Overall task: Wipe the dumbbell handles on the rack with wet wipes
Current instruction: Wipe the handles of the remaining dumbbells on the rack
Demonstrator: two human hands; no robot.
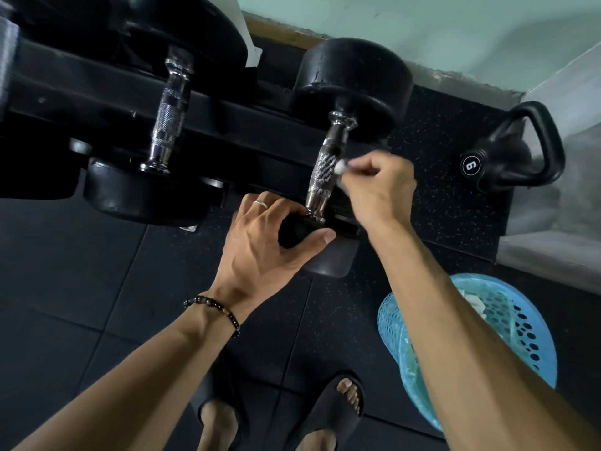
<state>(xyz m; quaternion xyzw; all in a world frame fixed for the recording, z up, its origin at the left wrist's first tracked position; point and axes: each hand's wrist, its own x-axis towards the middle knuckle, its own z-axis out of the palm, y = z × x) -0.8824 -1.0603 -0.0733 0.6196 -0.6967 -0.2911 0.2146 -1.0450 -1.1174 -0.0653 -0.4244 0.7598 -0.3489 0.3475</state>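
While right hand (377, 183), right of centre, pinches small wet wipe (341, 166) in curled fingers against knurled dumbbell handle (323, 172), left hand (270, 236), just below centre, steadies near black head of dumbbell (325, 258), fingers spread and curved over it. Dumbbell rests on black rack (97, 89). Advice: wrap wipe round handle, rub full length, rotate bar. Blue basket (507, 307), lower right, probably for used wipes.
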